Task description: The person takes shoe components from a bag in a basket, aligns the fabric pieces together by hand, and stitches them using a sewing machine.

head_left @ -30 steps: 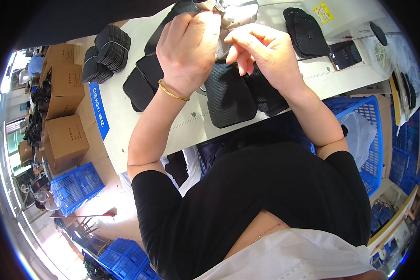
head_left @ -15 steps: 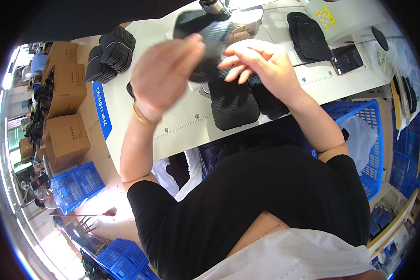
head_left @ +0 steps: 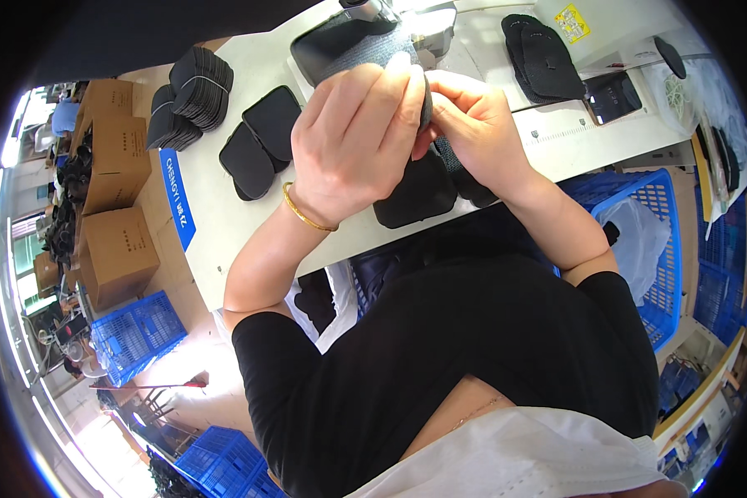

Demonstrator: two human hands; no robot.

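My left hand (head_left: 353, 137) and my right hand (head_left: 469, 120) are raised together over the white worktable (head_left: 216, 241), both gripping one black fabric piece (head_left: 357, 46) that sticks up behind the fingers. A gold bangle sits on my left wrist. Below the hands more black pieces (head_left: 419, 195) lie at the table's near edge. Part of a sewing machine shows at the top, behind the held piece.
Two flat black pieces (head_left: 257, 141) and a stack of black pieces (head_left: 187, 95) lie at the table's left. Another black stack (head_left: 544, 58) lies at the right. A blue crate (head_left: 647, 241) with a plastic bag stands right of me. Cardboard boxes (head_left: 112, 207) and blue crates stand left.
My left hand swung out to the left, then came back onto the black piece beside the right hand. Both hands now hold it higher, nearer the machine.
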